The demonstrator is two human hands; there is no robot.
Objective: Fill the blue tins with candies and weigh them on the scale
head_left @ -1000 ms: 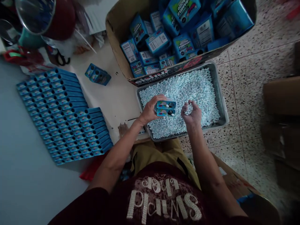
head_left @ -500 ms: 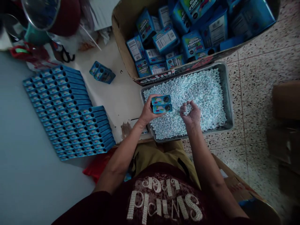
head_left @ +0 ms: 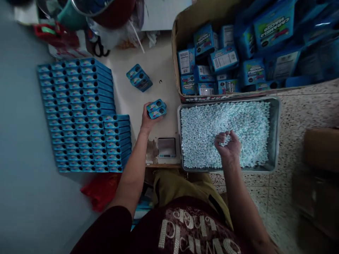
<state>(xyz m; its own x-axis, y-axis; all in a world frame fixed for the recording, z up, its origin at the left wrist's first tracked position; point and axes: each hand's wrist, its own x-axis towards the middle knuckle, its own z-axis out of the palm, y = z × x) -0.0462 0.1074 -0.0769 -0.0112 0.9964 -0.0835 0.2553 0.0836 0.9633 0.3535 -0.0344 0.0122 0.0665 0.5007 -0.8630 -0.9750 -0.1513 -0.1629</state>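
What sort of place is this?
Probably a small candy packing area, judging by the metal tray of pale pieces, the stack of blue boxes and the carton of loose boxes printed "Caramelo Macizo".

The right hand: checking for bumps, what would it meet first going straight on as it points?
Probably the carton, beyond the tray rim; depth is unclear, so a low right hand might catch the rim or pellets first.

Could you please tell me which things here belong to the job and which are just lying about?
Apparently in use:
boxes in the left hand
candies, some in the right hand
tray
open carton
stacked boxes
perhaps the scale

Apparently lying about:
red pot
teal bowl
brown cartons
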